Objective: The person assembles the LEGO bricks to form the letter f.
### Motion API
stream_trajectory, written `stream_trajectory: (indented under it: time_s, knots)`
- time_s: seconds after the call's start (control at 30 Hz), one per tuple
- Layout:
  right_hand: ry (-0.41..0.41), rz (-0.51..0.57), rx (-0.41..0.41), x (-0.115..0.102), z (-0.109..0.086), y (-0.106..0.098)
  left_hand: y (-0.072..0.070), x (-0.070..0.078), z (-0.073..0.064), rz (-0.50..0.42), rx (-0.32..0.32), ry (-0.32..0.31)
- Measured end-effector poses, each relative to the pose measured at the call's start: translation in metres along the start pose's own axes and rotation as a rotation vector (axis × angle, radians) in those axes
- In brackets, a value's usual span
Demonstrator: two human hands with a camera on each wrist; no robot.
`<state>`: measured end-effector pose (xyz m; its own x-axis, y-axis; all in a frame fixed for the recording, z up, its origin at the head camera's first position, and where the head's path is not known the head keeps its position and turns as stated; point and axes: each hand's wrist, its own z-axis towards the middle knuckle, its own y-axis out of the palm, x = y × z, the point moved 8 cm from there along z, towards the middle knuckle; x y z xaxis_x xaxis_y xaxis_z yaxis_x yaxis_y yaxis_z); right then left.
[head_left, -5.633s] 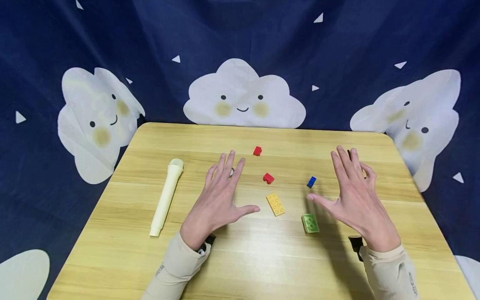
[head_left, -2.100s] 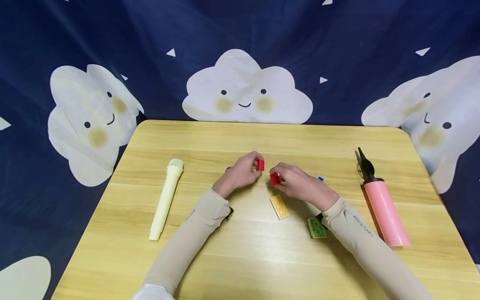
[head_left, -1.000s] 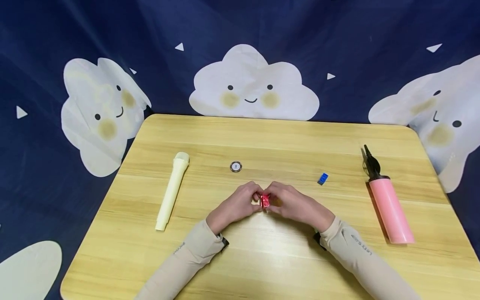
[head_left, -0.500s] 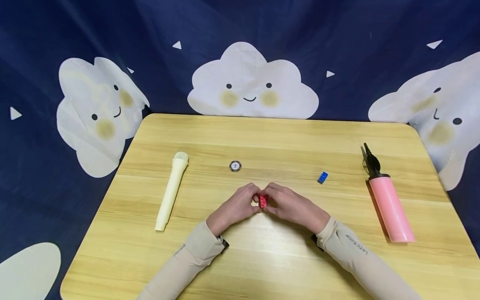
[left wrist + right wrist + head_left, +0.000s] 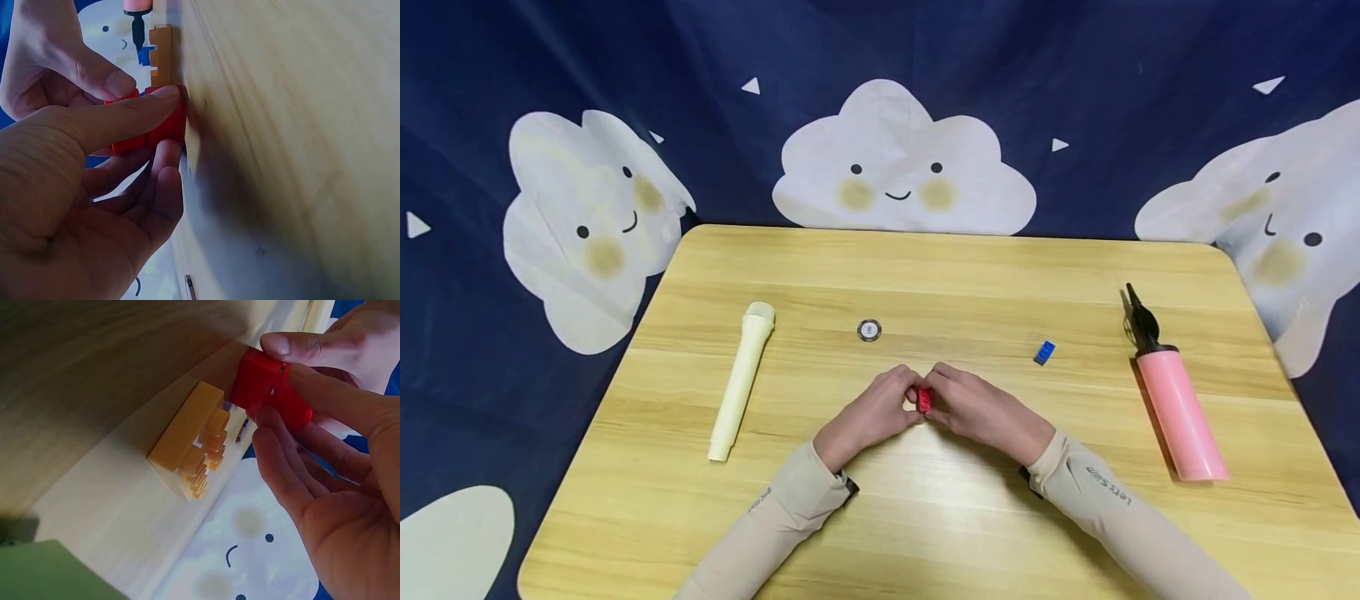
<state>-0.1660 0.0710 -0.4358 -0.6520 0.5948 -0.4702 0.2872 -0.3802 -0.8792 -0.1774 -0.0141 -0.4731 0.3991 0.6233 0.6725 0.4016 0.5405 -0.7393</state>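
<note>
Two red toy building bricks sit one on top of the other at the middle of the table. The left hand (image 5: 876,412) pinches the lower red brick (image 5: 249,384) at the tabletop. The right hand (image 5: 985,412) pinches the upper red brick (image 5: 294,409). A thin seam shows between the bricks in the right wrist view. Close by stands a yellow brick (image 5: 187,428) with its studs up, hidden in the head view. Part of a green brick (image 5: 56,572) shows in the right wrist view's lower left corner.
A blue brick (image 5: 1044,352) lies to the right of the hands, a poker chip (image 5: 869,331) beyond the left one. On the far left is a cream toy microphone (image 5: 741,383); on the right, a pink hand pump (image 5: 1180,412). A cloud-patterned curtain (image 5: 1075,67) hangs behind the table (image 5: 820,517).
Both hands, earlier spread above the table, have picked up the two separate red bricks and brought them together nearer the person. Over the last second the bricks and hands have barely shifted.
</note>
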Motion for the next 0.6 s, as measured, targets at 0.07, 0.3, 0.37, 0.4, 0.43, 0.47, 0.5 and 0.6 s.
stream_trajectory:
  time_s: [0.07, 0.3, 0.37, 0.4, 0.43, 0.47, 0.5, 0.6]
  knots:
    - [0.012, 0.004, -0.005, 0.0001, 0.0003, -0.0001, 0.0001, -0.0003, 0.0000, -0.004, -0.001, -0.001]
    - [0.032, -0.004, -0.015, 0.0017, 0.0007, 0.0004, 0.0005, -0.0016, 0.0005, -0.015, -0.013, -0.026]
    - [0.027, -0.010, -0.013, 0.0012, 0.0005, -0.0006, 0.0002, -0.0015, 0.0008, -0.019, -0.015, -0.032]
    - [0.026, -0.010, -0.012, 0.0009, 0.0006, -0.0011, 0.0001, -0.0014, 0.0010, -0.022, -0.016, -0.033]
    - [0.024, -0.011, -0.012, 0.0005, 0.0007, -0.0016, -0.0001, -0.0013, 0.0012, -0.025, -0.016, -0.033]
    - [0.025, -0.012, -0.013, 0.0006, 0.0008, -0.0018, -0.0002, -0.0015, 0.0015, -0.028, -0.017, -0.035]
    - [0.028, -0.012, -0.016, 0.0006, 0.0011, -0.0018, -0.0003, -0.0019, 0.0015, -0.031, -0.019, -0.037]
    - [0.028, -0.009, -0.035, -0.0012, 0.0043, 0.0010, -0.0020, -0.0055, -0.0014, -0.049, -0.027, -0.065]
